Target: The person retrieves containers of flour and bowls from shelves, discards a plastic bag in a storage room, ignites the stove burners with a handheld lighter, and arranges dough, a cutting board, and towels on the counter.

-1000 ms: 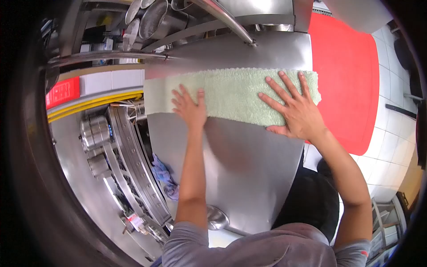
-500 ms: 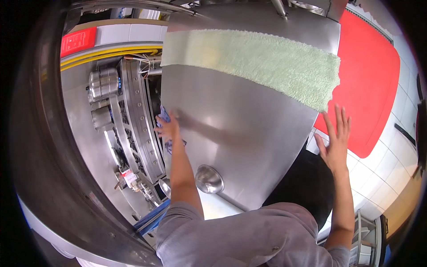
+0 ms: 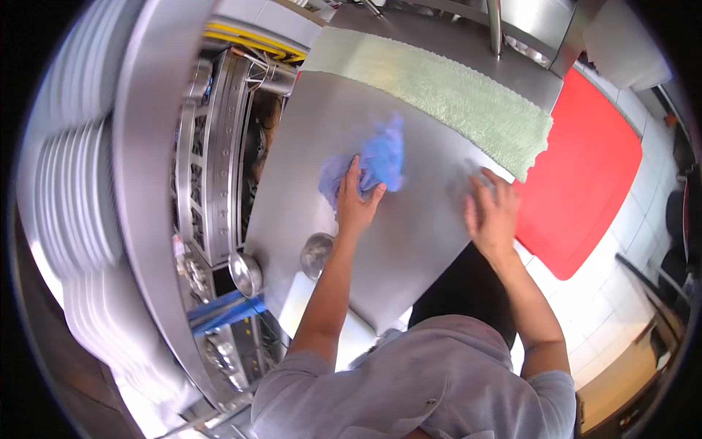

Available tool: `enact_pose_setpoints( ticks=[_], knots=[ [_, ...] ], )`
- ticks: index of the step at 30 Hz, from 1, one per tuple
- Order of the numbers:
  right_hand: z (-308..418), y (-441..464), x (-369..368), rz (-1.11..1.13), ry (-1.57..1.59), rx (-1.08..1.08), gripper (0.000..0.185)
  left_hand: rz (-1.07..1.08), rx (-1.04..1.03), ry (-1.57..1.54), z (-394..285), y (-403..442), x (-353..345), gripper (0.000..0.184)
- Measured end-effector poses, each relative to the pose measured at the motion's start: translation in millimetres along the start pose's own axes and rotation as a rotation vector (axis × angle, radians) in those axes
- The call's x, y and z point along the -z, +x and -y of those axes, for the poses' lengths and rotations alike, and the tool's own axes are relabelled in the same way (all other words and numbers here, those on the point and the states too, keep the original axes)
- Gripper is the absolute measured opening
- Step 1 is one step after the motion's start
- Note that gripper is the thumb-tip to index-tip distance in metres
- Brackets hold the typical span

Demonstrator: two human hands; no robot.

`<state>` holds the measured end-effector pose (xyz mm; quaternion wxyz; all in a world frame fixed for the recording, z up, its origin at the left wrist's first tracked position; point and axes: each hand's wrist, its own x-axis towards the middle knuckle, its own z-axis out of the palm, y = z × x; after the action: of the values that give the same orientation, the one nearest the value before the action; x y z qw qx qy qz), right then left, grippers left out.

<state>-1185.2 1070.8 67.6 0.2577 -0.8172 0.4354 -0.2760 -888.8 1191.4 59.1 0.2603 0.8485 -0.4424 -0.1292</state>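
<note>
My left hand (image 3: 356, 208) is on a crumpled blue cloth (image 3: 382, 157) over the middle of the steel worktop (image 3: 431, 219). Its thumb and fingers press around the cloth, which is slightly blurred. At the worktop's right edge, my right hand (image 3: 493, 208) holds nothing, its fingers apart and a little bent. A long pale green towel (image 3: 439, 80) lies across the far part of the worktop, just beyond my right hand. Near the close left side stands a metal bowl (image 3: 316, 254), partly behind my left forearm.
Stacked white plates (image 3: 77, 197) fill a shelf at far left. Beside the worktop are a stove (image 3: 219, 161) and a second metal bowl (image 3: 245, 274). A white board (image 3: 300, 296) lies near my left arm. To the right is a large red board (image 3: 585, 175) against white tiles.
My left hand has moved from the worktop's left edge toward its middle, bringing the blue cloth along. My right hand has come lower and closer to the worktop edge. The view has shifted.
</note>
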Motion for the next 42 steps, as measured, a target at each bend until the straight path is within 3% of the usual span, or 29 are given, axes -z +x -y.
enact_pose_setpoints(
  ticks=[2,5,7,9,10,13,15,16,18,25,27,29,30,31,33,36,38,40,42],
  knots=[
    [19,10,-6,0.077,0.088,0.087,0.050,-0.242,-0.010,0.107,-24,-22,-1,0.082],
    [29,13,-45,0.063,0.009,0.276,0.057,-0.327,0.076,0.205,-2,-12,-8,0.081],
    [26,9,-73,0.037,-0.099,0.406,0.058,-0.330,0.019,0.271,38,5,-23,0.072],
    [19,6,-91,0.265,-0.160,0.395,0.046,-0.108,0.095,0.311,35,8,-18,0.056],
    [18,1,-88,0.269,-0.173,0.422,0.046,-0.129,0.109,0.294,26,1,-20,0.056],
    [10,-29,-69,0.238,-0.071,0.386,0.036,-0.045,0.066,0.025,4,-38,-20,0.045],
    [-14,-53,-48,0.220,-0.041,0.212,0.033,-0.141,0.203,-0.589,2,-70,-15,0.036],
    [-24,-63,-34,0.155,-0.046,0.142,0.032,-0.158,0.205,-0.596,-4,-84,-1,0.036],
    [-47,-72,-12,0.102,-0.090,0.038,0.038,-0.220,0.446,-1.428,-20,-120,51,0.033],
    [29,-78,1,0.233,-0.228,0.013,0.077,-0.648,0.210,-1.390,43,-209,189,0.032],
    [28,-75,-21,0.147,-0.310,0.128,0.074,-0.804,0.132,-1.260,60,-231,222,0.031],
    [29,-57,-33,0.333,-0.405,0.020,0.067,-0.902,0.138,-1.251,73,-261,244,0.031],
    [35,-48,-42,0.309,-0.375,0.013,0.060,-0.977,0.150,-1.236,81,-275,252,0.032],
    [50,-41,-49,0.298,-0.378,0.040,0.060,-1.002,0.136,-1.244,94,-291,255,0.032],
    [91,-29,-63,0.113,0.056,0.278,0.055,-1.033,0.135,-1.158,127,-329,249,0.034],
    [220,-38,-78,-0.055,0.259,0.462,0.054,-1.091,0.220,-1.116,148,-386,235,0.037],
    [310,-59,-93,-0.059,0.344,0.542,0.054,-1.066,0.275,-1.326,133,-419,232,0.049],
    [369,-82,-146,0.008,0.436,0.594,0.055,-1.027,0.284,-1.326,131,-451,229,0.055],
    [400,-106,-214,0.574,0.137,0.535,0.048,-0.896,0.348,-1.274,147,-494,221,0.066]
  ],
)
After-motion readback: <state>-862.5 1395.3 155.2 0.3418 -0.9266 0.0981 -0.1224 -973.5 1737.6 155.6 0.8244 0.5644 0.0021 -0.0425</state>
